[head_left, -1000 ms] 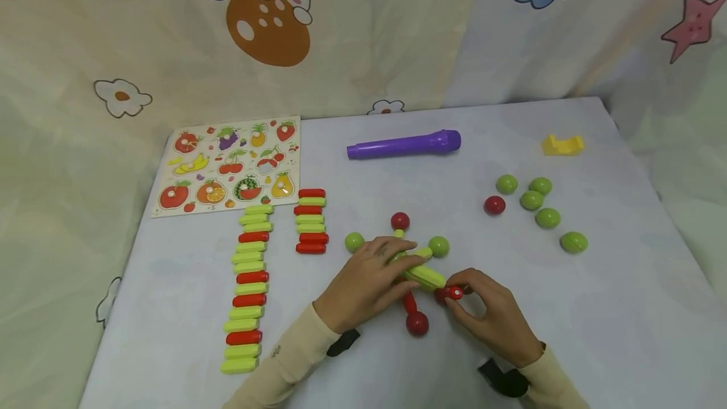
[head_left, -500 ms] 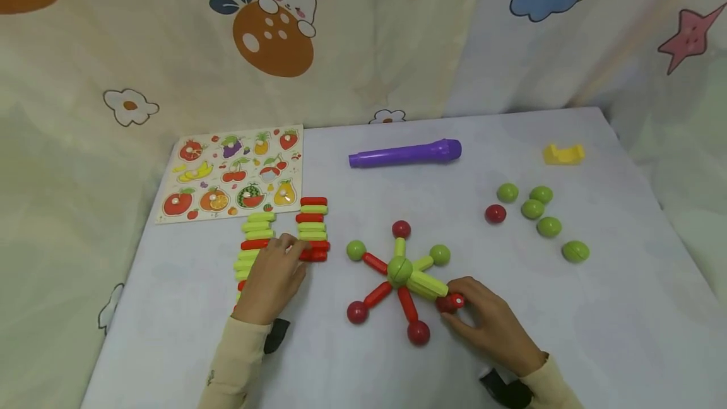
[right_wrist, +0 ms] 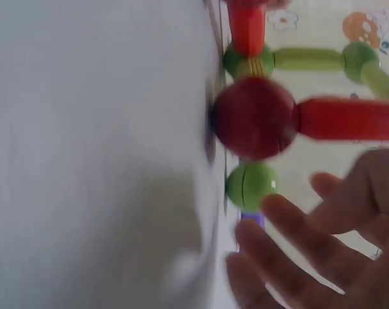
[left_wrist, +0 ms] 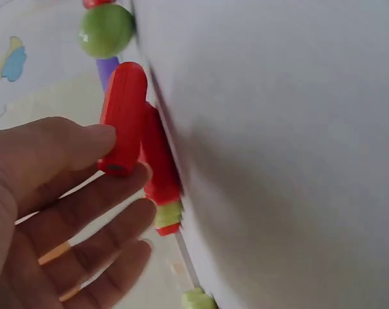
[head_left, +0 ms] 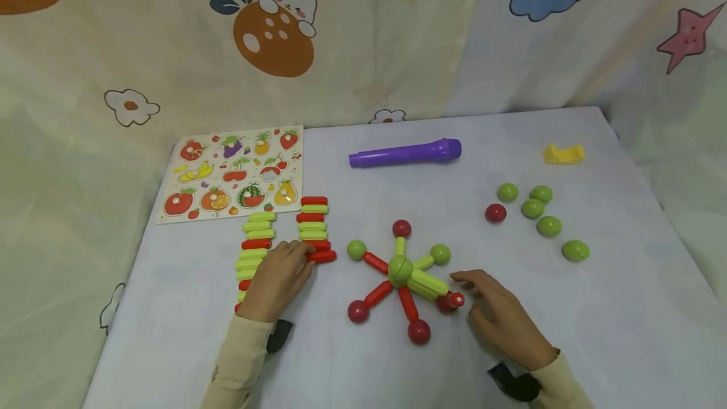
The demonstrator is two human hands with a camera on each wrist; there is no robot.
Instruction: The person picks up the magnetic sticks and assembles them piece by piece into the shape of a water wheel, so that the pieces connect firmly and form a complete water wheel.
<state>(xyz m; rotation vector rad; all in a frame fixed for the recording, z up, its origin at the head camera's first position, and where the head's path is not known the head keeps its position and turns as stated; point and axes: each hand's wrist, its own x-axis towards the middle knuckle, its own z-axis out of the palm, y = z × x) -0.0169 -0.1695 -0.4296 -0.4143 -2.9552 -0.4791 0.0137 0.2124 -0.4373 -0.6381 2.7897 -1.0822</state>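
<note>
My left hand point(head_left: 279, 279) pinches red rod point(left_wrist: 125, 119); left-wrist view shows thumb point(left_wrist: 78, 141), head hides it. My right hand point(head_left: 508, 320) relaxed; right-wrist view shows upright stick point(right_wrist: 348, 119) side-on.

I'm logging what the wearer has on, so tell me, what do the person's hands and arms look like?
The left hand and right hand are gloveless. The left sleeve is cream with a small dark mark; the right sleeve is cream too. A black piece, possibly a strap, shows at each wrist.
</note>
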